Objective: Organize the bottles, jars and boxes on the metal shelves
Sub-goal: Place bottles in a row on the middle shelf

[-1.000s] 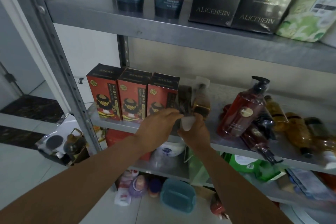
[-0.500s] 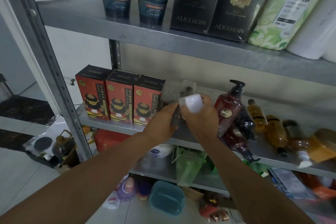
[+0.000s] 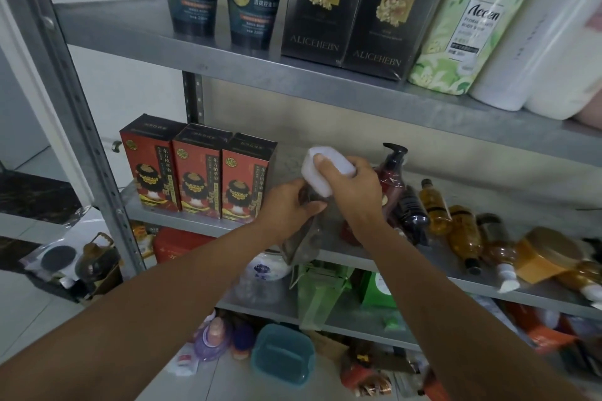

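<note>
Gripping white container (image 3: 308,174) in right hand (image 3: 355,195); left hand (image 3: 286,210) pinching clear pouch (image 3: 303,244) just below.

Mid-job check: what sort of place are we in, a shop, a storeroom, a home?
Most likely a storeroom or a small shop's stock area for toiletries. Bare metal shelves hold duplicates: three identical red boxes, two matching black boxes, and loose amber bottles lying on their sides.
</note>
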